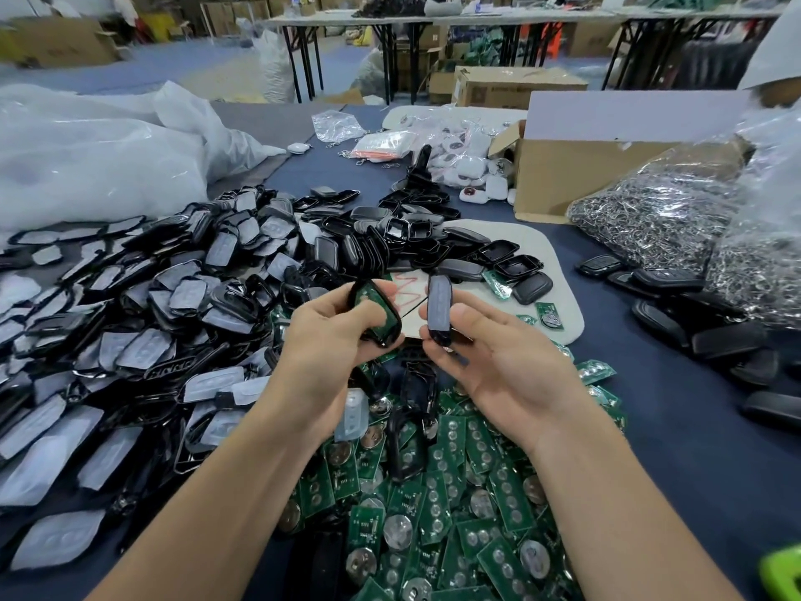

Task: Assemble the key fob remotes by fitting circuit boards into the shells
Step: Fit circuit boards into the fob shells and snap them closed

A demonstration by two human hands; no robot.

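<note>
A black shell half (pixel 385 334) with a green circuit board (pixel 367 294) seated in it is being gripped by the curled fingers of the left hand (pixel 320 340). A dark shell half (pixel 440 308) is being pinched upright by the fingers of the right hand (pixel 498 362), just beside the first but apart from it. Below both sets of fingers, a heap of loose circuit boards (pixel 455 492) is being carried by the worktop (pixel 672 448); a pile of shell parts (pixel 151 297) is being carried left of the left fingers.

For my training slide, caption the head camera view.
Left hand holds a black shell with a green circuit board inside; right hand holds a second shell.
</note>
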